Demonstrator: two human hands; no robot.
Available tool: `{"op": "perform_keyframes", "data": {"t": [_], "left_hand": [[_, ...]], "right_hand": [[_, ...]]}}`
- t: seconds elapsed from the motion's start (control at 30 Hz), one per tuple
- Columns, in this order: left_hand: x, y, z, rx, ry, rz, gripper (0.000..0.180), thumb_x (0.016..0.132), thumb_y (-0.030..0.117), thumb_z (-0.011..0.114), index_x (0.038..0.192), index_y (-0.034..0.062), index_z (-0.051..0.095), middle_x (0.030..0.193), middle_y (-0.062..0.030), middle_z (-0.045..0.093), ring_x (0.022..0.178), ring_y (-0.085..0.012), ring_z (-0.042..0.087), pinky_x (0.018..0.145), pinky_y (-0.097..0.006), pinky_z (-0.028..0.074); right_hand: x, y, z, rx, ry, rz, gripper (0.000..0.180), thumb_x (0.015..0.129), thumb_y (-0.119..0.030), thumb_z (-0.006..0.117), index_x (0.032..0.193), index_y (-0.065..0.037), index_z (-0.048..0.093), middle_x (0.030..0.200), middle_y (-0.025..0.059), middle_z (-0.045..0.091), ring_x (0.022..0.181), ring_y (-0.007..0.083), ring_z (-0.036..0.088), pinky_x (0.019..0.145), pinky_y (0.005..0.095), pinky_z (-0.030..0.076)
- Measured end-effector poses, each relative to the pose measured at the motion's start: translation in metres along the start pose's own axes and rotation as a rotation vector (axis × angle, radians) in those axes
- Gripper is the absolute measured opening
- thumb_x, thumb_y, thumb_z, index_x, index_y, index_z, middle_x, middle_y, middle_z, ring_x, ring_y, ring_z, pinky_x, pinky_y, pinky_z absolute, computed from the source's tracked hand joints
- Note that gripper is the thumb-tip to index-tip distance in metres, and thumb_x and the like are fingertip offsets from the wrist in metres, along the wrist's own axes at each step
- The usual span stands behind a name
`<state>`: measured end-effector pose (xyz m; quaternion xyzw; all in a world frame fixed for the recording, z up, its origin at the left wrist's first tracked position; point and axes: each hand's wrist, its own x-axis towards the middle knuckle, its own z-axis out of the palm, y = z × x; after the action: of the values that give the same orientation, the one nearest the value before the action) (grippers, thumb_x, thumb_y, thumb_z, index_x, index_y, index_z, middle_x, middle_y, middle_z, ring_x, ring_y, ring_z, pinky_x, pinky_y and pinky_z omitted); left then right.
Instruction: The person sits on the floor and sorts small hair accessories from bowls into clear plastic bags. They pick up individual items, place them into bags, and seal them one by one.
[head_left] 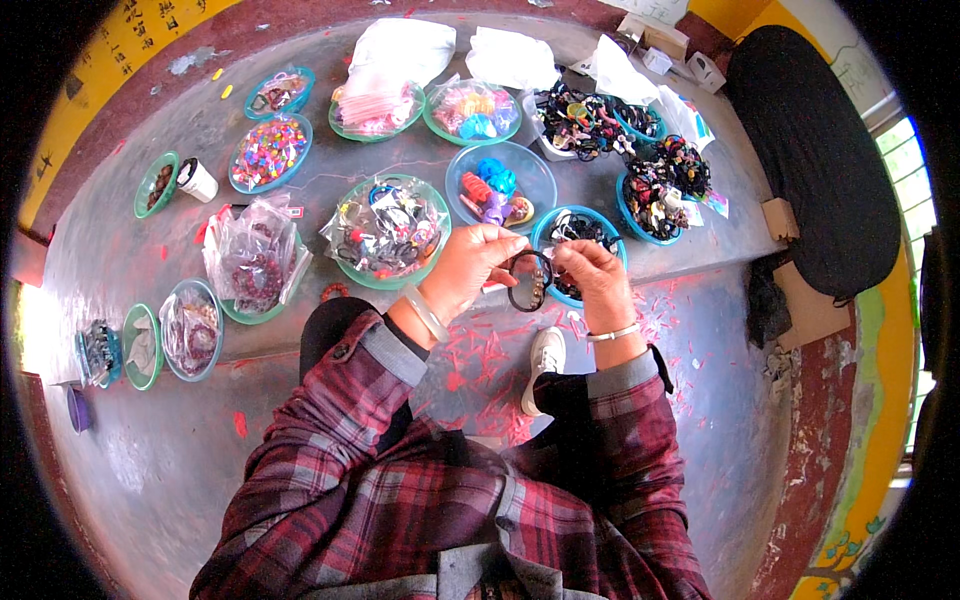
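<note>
Both my hands hold one dark ring-shaped bracelet point(529, 281) in front of me. My left hand point(470, 266) pinches its left and upper side, and my right hand point(595, 275) grips its right side. The bracelet hangs just above the near edge of a blue bowl point(611, 221) of dark bracelets. A pale bangle sits on my left wrist and a thin silver one on my right. My sleeves are red plaid.
Many green and blue bowls of beads, bracelets and hair ties stand on the grey floor, among them a green bowl point(389, 232) of bagged items and a blue bowl point(500, 175) of bright toys. White bags lie at the back. A black cushion point(815, 150) is right.
</note>
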<state>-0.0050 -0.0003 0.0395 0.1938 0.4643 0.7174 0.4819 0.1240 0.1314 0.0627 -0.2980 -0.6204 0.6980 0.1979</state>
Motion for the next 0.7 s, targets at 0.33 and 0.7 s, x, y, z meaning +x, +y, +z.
{"op": "perform_keyframes", "data": {"t": [0.33,0.7], "left_hand": [[-0.002,0.003,0.005,0.057,-0.032,0.002,0.030,0.088,0.025,0.052,0.099,-0.0022,0.057,0.086,-0.0074,0.062,0.076,-0.0129,0.061,0.055,-0.021,0.049],[-0.001,0.002,0.005,0.002,-0.098,-0.085,0.038,0.087,0.035,0.051,0.102,0.0008,0.057,0.088,-0.0077,0.064,0.065,-0.0092,0.060,0.043,-0.014,0.039]], "right_hand": [[-0.001,0.005,0.001,0.077,-0.003,-0.011,0.008,0.077,-0.010,0.065,0.077,-0.002,0.064,0.069,0.0001,0.060,0.060,0.0071,0.052,0.056,0.0204,0.042],[0.008,0.014,-0.007,0.288,0.115,0.061,0.007,0.079,-0.010,0.064,0.079,-0.003,0.063,0.069,0.0019,0.061,0.055,0.0070,0.051,0.050,0.0194,0.040]]}}
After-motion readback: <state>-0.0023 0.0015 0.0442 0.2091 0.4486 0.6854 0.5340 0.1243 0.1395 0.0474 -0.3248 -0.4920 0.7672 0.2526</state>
